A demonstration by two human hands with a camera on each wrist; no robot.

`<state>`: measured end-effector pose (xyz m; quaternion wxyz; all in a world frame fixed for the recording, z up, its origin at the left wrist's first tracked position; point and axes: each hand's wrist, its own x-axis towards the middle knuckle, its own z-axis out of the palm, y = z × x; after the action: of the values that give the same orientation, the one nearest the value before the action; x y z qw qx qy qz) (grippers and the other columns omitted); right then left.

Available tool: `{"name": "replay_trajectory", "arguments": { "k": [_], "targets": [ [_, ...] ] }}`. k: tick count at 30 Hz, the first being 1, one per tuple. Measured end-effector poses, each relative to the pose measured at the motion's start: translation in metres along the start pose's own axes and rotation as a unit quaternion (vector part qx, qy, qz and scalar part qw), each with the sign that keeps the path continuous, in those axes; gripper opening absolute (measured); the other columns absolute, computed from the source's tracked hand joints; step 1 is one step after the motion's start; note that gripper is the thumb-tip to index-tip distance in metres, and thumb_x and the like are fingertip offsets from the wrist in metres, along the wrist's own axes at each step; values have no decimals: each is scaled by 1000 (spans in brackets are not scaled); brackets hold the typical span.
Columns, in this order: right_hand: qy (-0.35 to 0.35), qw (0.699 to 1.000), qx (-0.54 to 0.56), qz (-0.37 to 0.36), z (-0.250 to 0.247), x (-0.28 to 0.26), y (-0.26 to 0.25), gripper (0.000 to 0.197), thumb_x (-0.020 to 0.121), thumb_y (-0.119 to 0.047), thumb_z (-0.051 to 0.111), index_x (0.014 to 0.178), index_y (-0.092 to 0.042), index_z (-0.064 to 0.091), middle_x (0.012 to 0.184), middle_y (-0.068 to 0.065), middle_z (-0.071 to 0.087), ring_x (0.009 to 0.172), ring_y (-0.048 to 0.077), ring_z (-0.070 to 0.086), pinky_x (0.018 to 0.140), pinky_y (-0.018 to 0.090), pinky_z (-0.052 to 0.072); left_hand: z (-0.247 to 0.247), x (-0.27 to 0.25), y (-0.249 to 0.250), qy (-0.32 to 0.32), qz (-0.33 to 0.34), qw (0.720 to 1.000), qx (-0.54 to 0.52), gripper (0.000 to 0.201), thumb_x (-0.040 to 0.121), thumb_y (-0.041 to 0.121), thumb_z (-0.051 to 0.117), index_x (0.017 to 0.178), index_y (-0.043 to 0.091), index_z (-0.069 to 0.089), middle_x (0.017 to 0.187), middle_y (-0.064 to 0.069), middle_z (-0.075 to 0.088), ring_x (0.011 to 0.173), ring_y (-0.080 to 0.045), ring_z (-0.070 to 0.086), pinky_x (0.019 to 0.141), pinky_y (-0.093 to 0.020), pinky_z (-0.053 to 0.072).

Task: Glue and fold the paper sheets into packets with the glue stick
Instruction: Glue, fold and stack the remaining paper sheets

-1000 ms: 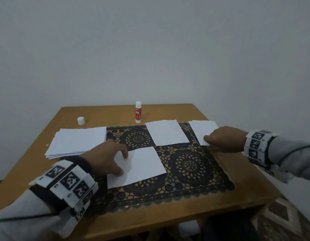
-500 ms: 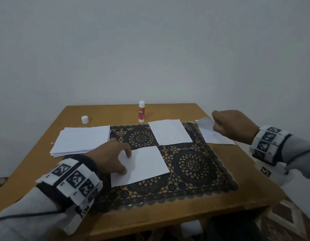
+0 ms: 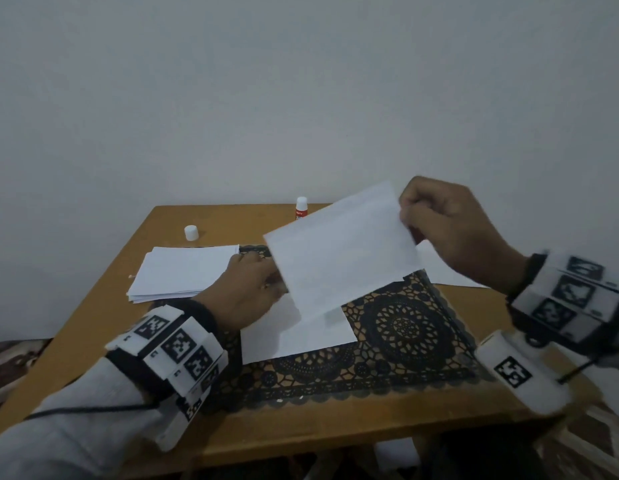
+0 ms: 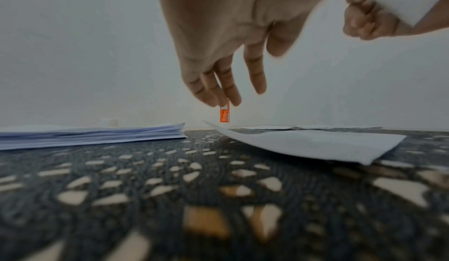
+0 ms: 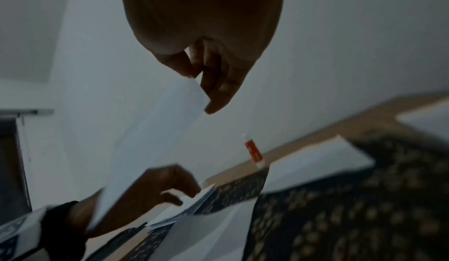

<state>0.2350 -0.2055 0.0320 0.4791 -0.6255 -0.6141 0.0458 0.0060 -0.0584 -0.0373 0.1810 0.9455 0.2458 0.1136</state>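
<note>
Two hands work over the table (image 3: 336, 438), and taking it from the left: a stack of paper sheets (image 3: 183, 271) lies at the left side, with a small white cap (image 3: 191, 233) beyond it near the far edge. The left hand (image 3: 247, 292) hangs just above the patterned mat (image 3: 405, 327), its fingers (image 4: 228, 84) straight and loose, gripping nothing, close to the flat sheet (image 3: 301, 332) in front of the person. Past it, upright at the far edge, stands the glue stick (image 3: 301, 209), uncapped as far as I can judge, well apart from both hands. To the right, the right hand (image 3: 450, 230) is lifted clear of the table and pinches one corner of a raised sheet (image 3: 342, 247) between thumb and fingertips (image 5: 218, 100); the sheet hangs slanting down toward the left hand, its low end nearly over the flat sheet. Another sheet (image 3: 439, 268) rests further right. The left hand is nearer the glue stick, which lies straight ahead of it, so I would expect that hand to fetch it
</note>
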Motion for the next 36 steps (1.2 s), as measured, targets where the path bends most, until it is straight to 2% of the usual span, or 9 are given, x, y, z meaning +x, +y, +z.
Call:
{"name": "replay_trajectory", "arguments": {
  "k": [2,4,9,12,15,17,19,27,36],
  "targets": [
    [-11,994,67,81,19,1,2,21,89,-1,53,68,-3,51,57,6,53,50,16,49,47,26,42,-3,-5,6,83,18,989,-117,29,100,3,36,117,7,59,108,0,66,103,-14,61,87,-22,49],
    [-26,984,81,155,38,-3,9,23,90,-1,52,67,-4,51,54,1,52,46,9,49,44,20,40,-5,-4,10,97,-43,973,-204,26,100,4,37,115,-1,58,108,-7,65,100,-20,61,87,-24,47],
    [-42,954,96,280,65,-8,33,26,90,-9,53,64,-8,49,56,2,51,46,14,48,43,25,38,-6,-4,2,152,-68,963,-213,40,88,40,33,85,9,58,79,-9,66,76,-28,62,76,-44,52],
    [-45,940,103,323,73,-9,36,27,90,-7,51,63,-8,47,56,4,49,45,15,47,43,22,39,-8,-5,5,196,-72,951,-230,44,102,36,29,83,6,54,71,-11,62,67,-25,58,74,-50,52],
    [-59,927,103,355,78,-10,38,21,90,-7,49,69,-6,49,60,7,51,49,18,51,44,24,42,-9,-3,4,231,-83,943,-224,32,103,29,32,92,7,53,80,-12,60,72,-27,57,63,-42,52],
    [-78,921,104,366,82,-10,39,15,90,-8,50,76,-4,52,66,11,53,55,22,54,47,26,46,-7,0,-2,201,-106,960,-163,11,98,17,45,96,12,54,82,-4,61,71,-17,56,58,-24,43],
    [-95,923,86,364,85,-11,39,14,90,-10,51,80,-2,55,69,13,56,57,25,56,49,27,48,-4,2,-8,170,-127,972,-105,10,91,8,52,94,15,58,85,0,62,74,-11,56,58,-16,36],
    [-156,936,9,314,91,-14,40,24,93,-13,54,72,-1,58,67,12,64,51,20,57,43,24,44,-2,3,-16,121,-170,978,-14,12,89,9,55,84,17,62,89,1,62,83,-15,55,71,-22,39],
    [-174,936,-23,304,93,-15,42,22,93,-12,56,81,4,64,69,9,67,51,16,55,42,21,45,-2,2,-17,106,-172,979,-10,21,86,-3,52,80,16,59,76,8,52,82,-17,54,60,-18,35]
  ]
}}
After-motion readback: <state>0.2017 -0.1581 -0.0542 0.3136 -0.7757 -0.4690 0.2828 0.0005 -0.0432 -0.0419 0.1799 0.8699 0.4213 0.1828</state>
